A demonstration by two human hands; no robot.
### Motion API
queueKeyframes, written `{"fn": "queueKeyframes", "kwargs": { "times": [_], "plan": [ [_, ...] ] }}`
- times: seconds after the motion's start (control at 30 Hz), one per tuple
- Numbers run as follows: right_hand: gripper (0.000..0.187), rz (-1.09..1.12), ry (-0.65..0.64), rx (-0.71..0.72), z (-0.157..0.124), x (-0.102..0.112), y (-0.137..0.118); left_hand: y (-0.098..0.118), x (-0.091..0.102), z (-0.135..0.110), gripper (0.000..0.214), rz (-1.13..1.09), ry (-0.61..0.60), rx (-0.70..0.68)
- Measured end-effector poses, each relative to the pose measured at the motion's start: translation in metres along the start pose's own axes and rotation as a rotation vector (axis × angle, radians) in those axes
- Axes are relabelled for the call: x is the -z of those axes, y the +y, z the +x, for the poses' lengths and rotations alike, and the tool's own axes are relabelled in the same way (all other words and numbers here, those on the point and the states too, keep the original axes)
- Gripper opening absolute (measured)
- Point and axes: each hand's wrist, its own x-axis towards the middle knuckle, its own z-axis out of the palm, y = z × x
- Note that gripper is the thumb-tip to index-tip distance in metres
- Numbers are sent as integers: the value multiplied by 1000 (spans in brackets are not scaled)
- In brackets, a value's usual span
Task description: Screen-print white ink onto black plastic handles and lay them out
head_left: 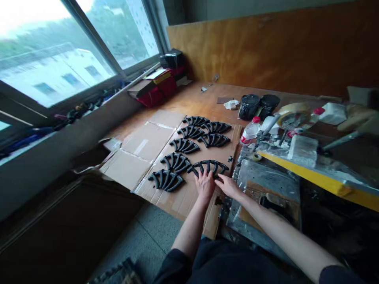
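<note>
One fanned row of black, T-shaped pieces [208, 164] lies near the right edge of the flat brown cardboard sheet [186, 198]. The left hand [205, 184] rests over the stems, fingers spread; whether the right hand [228, 185] pinches one, I cannot tell. Light, even nudges should keep the spacing regular.

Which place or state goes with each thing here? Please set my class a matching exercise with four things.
Things:
1. Left hand
2. Cardboard
3. Red box
4. Black tubs

Places or states:
A. Near the window
B. Beneath the black pieces
C. Beside the crumpled white paper
D. Fingers spread

Pairs: 1-D, 2-B, 3-A, 4-C
</note>
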Motion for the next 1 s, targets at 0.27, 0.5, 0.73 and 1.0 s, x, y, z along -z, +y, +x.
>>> {"fn": "queueKeyframes", "kwargs": {
  "times": [0.27, 0.5, 0.73, 1.0],
  "plan": [
    [33, 81, 178, 199, -37, 40, 10, -21, -9, 99, 50, -35, -235, -136],
    [33, -205, 500, 130, -132, 96, 93, -6, -12, 85, 67, -117, -28, -180],
    [60, -468, 228, 359, -159, 70, 119, 88, 80, 64, 44, -785, -33, -284],
    [22, -145, 443, 273, -207, 104, 145, 163, 168, -4, 58, -1490, -287, -286]
  ]
}}
